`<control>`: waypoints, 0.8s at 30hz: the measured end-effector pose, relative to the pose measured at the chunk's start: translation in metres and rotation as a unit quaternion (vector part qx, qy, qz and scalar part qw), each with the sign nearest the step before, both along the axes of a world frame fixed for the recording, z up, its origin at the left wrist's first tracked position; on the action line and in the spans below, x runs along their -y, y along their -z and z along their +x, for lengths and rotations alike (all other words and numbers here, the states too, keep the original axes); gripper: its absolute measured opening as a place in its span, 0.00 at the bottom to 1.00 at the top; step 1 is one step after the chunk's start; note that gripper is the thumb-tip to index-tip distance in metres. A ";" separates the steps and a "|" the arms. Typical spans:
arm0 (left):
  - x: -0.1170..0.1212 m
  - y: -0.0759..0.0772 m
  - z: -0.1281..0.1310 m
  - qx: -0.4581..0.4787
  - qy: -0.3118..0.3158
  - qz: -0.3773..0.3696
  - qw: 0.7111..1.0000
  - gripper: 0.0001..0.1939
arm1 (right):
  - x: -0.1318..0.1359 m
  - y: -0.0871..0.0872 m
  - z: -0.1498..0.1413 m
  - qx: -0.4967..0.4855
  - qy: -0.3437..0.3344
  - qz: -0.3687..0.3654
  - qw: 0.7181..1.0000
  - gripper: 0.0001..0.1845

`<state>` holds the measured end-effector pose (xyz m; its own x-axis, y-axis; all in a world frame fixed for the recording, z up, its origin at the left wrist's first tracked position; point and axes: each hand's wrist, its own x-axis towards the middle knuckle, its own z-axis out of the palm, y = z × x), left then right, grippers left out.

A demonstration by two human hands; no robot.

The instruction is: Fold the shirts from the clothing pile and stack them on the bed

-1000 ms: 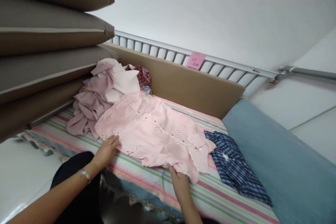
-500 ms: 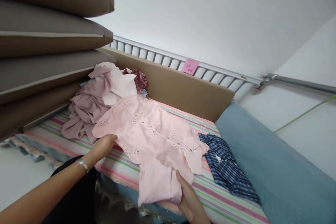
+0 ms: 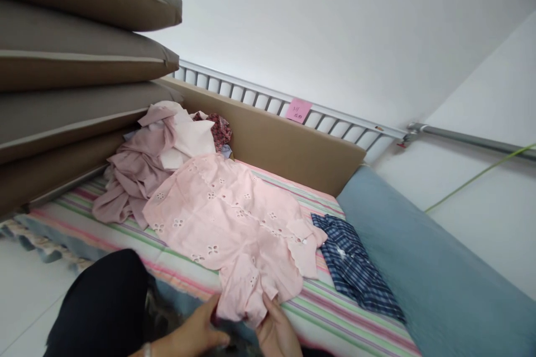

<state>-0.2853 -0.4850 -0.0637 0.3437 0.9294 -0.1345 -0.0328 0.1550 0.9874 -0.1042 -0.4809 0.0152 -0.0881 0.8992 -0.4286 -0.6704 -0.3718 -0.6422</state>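
Observation:
A pale pink blouse (image 3: 247,217) with cut-out eyelet flowers and a scalloped front lies spread on the striped bed sheet (image 3: 355,312). One sleeve points toward me, its end bunched and lifted at the bed's near edge. My right hand (image 3: 278,332) pinches that sleeve end, thumb on top. At the left side of the same sleeve end is my left hand (image 3: 196,329), its fingertips partly hidden by the cloth and its thumb lower down. Right of the blouse lies a folded navy plaid garment (image 3: 355,265).
A heap of mauve and white clothes (image 3: 142,162) lies at the left, a dark red patterned cloth (image 3: 220,129) behind it. Thick brown cushions (image 3: 84,70) are stacked above. A brown board (image 3: 272,142) and metal rail (image 3: 352,128) line the back; blue bedding (image 3: 419,245) is right.
My left hand has let go of the blouse's hem and moved right and down to the near sleeve. The sleeve end, flat before, is now bunched. My right hand stays on it.

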 end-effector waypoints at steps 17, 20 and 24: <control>-0.006 -0.101 -0.026 0.122 -0.070 -0.041 0.989 0.18 | 0.023 0.020 0.028 0.079 0.001 -0.016 0.997 0.37; -0.010 -0.099 -0.024 0.110 -0.091 -0.067 0.988 0.22 | 0.027 0.023 0.029 0.072 -0.001 -0.012 0.997 0.35; -0.013 -0.082 -0.022 0.050 -0.084 -0.042 0.994 0.23 | 0.035 0.028 0.019 0.087 -0.002 0.058 0.994 0.34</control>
